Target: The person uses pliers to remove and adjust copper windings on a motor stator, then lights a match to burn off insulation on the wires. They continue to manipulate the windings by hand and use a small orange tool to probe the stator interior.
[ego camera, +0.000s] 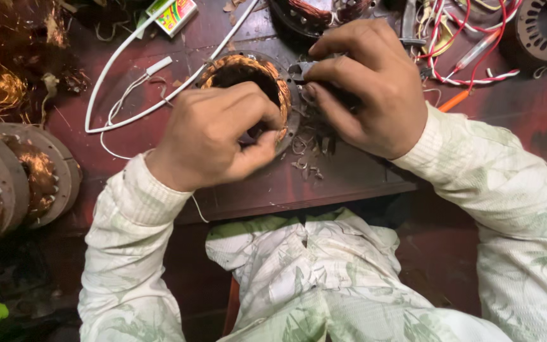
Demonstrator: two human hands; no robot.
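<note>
l hand fingers pinch copper-wound stator rim; r hand grips pliers.

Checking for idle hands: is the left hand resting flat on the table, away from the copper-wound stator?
No, the left hand is curled over the rim of the copper-wound stator, fingers pinched at its winding.

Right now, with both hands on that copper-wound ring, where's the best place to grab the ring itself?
Probably the bare metal rim at the far left of the copper-wound ring, coming from the left. It lies flat on the table. The left hand covers its near side with fingers in the centre hole, and the right hand works the right edge. The copper winding looks delicate, so the rim seems safer.
</note>
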